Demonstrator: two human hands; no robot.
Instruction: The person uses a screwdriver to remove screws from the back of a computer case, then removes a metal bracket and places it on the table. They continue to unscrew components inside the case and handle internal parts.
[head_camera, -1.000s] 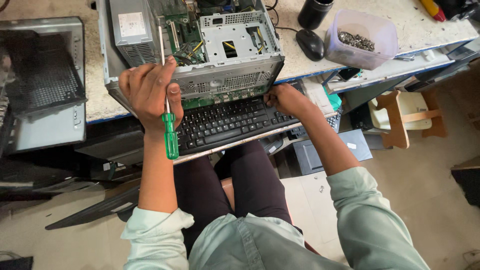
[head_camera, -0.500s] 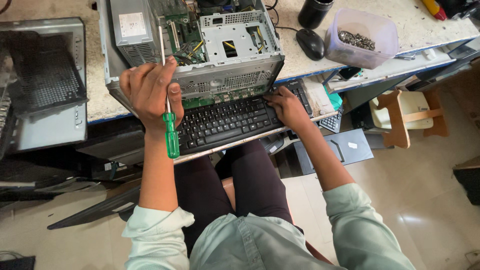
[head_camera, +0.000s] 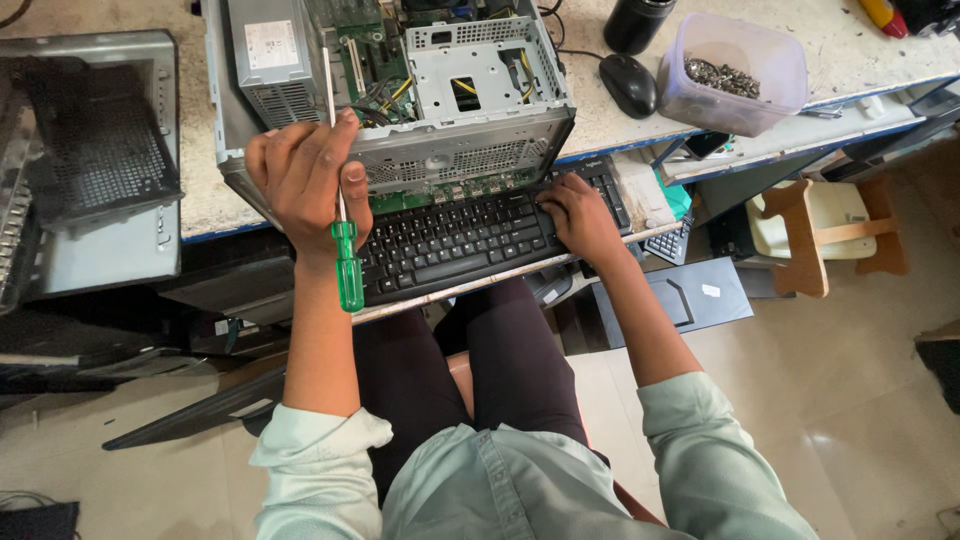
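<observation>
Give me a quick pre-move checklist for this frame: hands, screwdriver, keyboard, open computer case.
1. Left hand has a grip on the green-handled screwdriver: ok.
2. Screwdriver tip seated on a screw: cannot tell, the tip is lost against the case parts.
3. Right hand rests on the black keyboard: ok.
4. Open computer case fully on the bench: not ok, it overhangs the edge.
5. Tub of screws upright on the bench: ok.

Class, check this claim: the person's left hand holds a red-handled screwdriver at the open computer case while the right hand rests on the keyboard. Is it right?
Not quite. In the head view the screwdriver in the left hand has a green handle, not red. It is at the open computer case, and the right hand rests on the keyboard.
</observation>
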